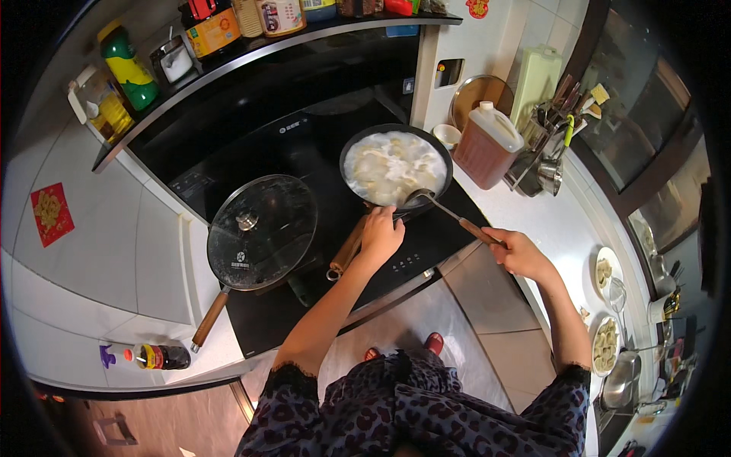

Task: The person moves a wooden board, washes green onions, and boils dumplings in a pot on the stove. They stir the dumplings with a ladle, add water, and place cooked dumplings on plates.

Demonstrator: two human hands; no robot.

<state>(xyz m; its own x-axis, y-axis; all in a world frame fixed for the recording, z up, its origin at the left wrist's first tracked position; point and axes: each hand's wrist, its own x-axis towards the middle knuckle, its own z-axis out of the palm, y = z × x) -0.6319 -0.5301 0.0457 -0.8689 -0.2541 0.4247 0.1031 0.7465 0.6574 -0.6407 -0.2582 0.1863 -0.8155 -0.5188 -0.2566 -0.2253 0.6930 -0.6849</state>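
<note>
A dark wok (449,165) with foaming, cloudy liquid and pale dumplings (380,168) sits on the black glass cooktop (320,143). My right hand (517,251) grips the wooden handle of a metal ladle (435,201), whose bowl rests at the wok's near rim. My left hand (384,231) is at the near edge of the wok, by the top of its wooden handle (348,247); whether its fingers grip anything is unclear. To the left, a second pan with a wooden handle (211,320) stands under a glass lid (268,228).
Right of the cooktop stand a plastic jug (489,145), a small white bowl (447,135) and a utensil rack (534,143). Plates of dumplings (605,345) lie farther along the counter. A sauce bottle (165,357) lies at lower left in view. A shelf (257,34) with jars overhangs the back.
</note>
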